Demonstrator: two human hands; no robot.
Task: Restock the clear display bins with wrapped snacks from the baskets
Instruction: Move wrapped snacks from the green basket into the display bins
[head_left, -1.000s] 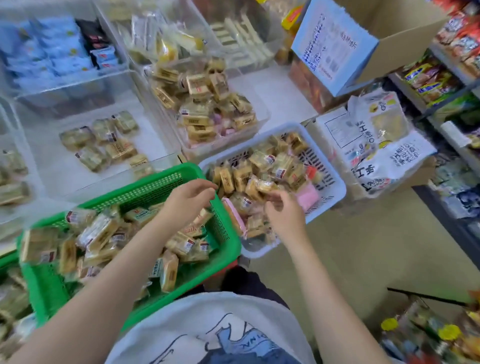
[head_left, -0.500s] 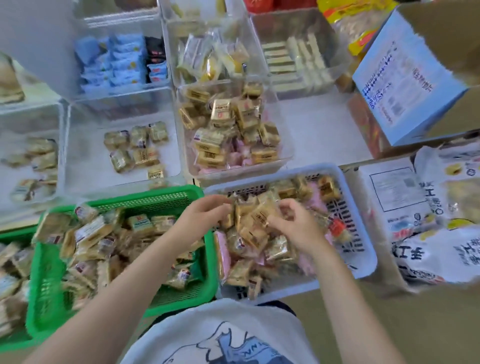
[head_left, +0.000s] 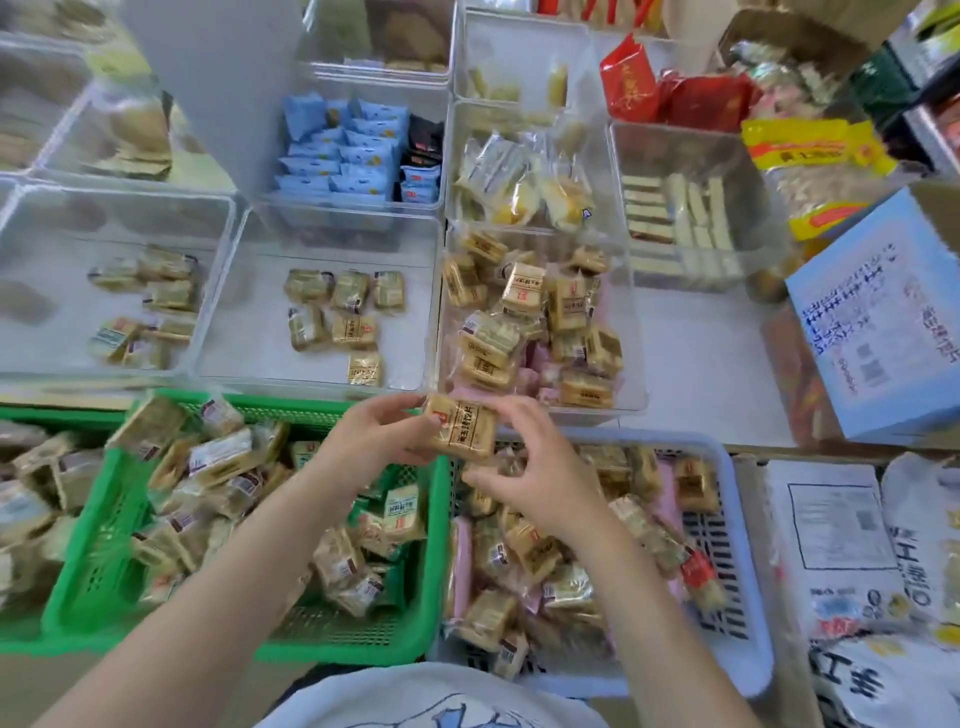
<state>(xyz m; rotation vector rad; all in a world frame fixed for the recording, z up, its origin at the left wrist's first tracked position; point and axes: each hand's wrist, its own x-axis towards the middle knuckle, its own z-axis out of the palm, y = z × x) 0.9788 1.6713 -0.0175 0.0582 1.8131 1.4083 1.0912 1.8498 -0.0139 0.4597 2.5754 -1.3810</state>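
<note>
A tan wrapped snack is held up between both hands, above the near rim of a clear bin piled with similar tan and pink snacks. My left hand grips its left side. My right hand pinches its right side and holds more wrapped pieces underneath. Below my right hand is a pale blue basket of wrapped snacks. A green basket of snacks sits under my left forearm. A clear bin beyond the green basket holds several tan snacks.
Another clear bin at far left holds several snacks. Back bins hold blue packets, yellow-white packets and white bars. A blue-printed carton stands at right, with printed bags below it.
Both hands have risen from the pale blue basket with snacks, now holding one at the rim of the filled clear bin. The view has tilted up toward the bins.
</note>
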